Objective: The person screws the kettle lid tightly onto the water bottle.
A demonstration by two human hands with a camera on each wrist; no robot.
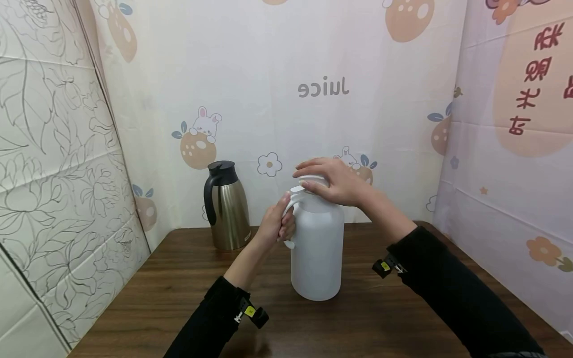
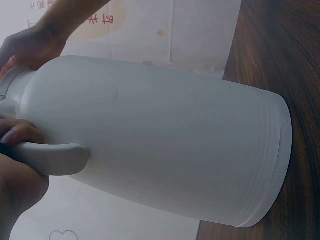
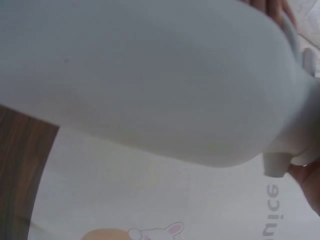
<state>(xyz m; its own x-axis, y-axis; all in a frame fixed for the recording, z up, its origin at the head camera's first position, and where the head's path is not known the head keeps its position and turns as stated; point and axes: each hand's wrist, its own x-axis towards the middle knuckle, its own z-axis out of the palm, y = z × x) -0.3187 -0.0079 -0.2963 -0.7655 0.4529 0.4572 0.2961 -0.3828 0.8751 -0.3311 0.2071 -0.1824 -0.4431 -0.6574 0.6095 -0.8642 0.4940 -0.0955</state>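
Observation:
A white thermos jug [image 1: 317,248] stands upright on the brown wooden table [image 1: 188,278]. My left hand [image 1: 274,222] grips its handle [image 2: 60,159], fingers wrapped around and thumb near the top. Over the jug's mouth, my right hand [image 1: 337,181] holds the white lid [image 1: 312,178], thumb on the near side and fingers across the far side. The right wrist view shows the jug's pale body [image 3: 165,85] close up, with the small spout [image 3: 276,164] beside that hand. The underside of the lid is hidden.
A steel thermos jug [image 1: 230,214] with a black top and handle stands at the back left of the table. Behind the table hangs a printed curtain [image 1: 268,114], with more curtains at the left and right sides.

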